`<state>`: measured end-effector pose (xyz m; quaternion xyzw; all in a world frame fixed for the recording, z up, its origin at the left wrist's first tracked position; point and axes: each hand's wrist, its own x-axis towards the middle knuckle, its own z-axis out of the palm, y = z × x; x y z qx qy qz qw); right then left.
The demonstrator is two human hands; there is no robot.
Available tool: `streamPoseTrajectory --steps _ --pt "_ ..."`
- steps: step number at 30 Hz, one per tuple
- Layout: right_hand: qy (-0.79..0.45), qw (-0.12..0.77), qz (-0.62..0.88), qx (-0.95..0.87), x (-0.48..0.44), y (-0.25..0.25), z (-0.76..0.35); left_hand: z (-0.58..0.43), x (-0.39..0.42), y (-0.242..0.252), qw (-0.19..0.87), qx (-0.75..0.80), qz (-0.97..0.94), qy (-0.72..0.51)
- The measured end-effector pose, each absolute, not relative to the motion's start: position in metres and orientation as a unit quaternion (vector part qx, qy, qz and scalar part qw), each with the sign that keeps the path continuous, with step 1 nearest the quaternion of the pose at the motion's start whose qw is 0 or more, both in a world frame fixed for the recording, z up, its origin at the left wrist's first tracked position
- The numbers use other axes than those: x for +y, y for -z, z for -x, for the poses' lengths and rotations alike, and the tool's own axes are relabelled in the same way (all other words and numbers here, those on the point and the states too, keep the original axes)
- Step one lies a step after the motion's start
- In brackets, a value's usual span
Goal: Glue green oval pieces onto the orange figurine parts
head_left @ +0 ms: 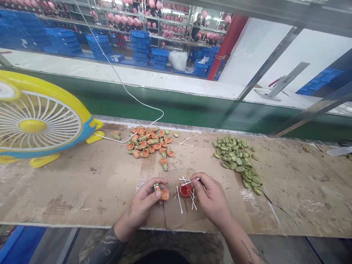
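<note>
My left hand [144,201] pinches a small figurine [164,194] with a green head and an orange bowl-shaped part, its hollow facing up. In my right hand [211,194], thumb and fingers close on a cotton swab [189,182]. The swab's far tip is over the rim of a small red cup [185,190], which sits on a cardboard piece between my hands. Several loose cotton swabs [179,200] lie around the cup, some crossing each other. Beyond my left hand is a pile of similar orange-and-green figurines [150,141].
A heap of green oval pieces [238,157] lies to the right on the cardboard-covered table [90,187]. At left stands a yellow-and-blue fan [44,121], its white cord [132,96] looping behind the figurines. A green conveyor [178,116] runs behind, with blue crates [140,46] past it.
</note>
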<state>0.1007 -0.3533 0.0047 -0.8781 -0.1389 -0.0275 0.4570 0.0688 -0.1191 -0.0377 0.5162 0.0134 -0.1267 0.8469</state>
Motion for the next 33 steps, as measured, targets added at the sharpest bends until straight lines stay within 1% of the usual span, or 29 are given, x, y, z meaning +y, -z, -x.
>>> streamPoseTrajectory --steps 1,3,7,12,14,18,20,33 --pt "0.028 0.429 0.892 -0.143 -0.357 -0.004 -0.102 -0.069 -0.119 0.037 0.847 0.018 -0.517 0.124" --pt "0.021 0.402 0.903 -0.151 -0.360 -0.001 -0.103 -0.069 -0.119 0.037 0.844 0.030 -0.522 0.121" --pt "0.008 0.385 0.909 -0.163 -0.360 0.004 -0.101 -0.070 -0.118 0.037 0.834 0.044 -0.538 0.113" --pt "0.016 0.381 0.909 -0.167 -0.360 0.001 -0.099 -0.072 -0.118 0.041 0.809 0.022 -0.582 0.078" --pt "0.036 0.402 0.900 -0.164 -0.360 -0.006 -0.097 -0.072 -0.119 0.042 0.804 0.010 -0.591 0.068" --pt "0.046 0.515 0.844 -0.142 -0.351 -0.017 -0.089 -0.073 -0.121 0.042 0.805 -0.009 -0.589 0.067" --pt "0.029 0.549 0.824 -0.140 -0.342 -0.018 -0.085 -0.073 -0.121 0.042 0.810 -0.016 -0.582 0.074" --pt "0.046 0.533 0.824 -0.186 -0.312 -0.018 -0.088 -0.072 -0.121 0.044 0.817 -0.043 -0.569 0.085"
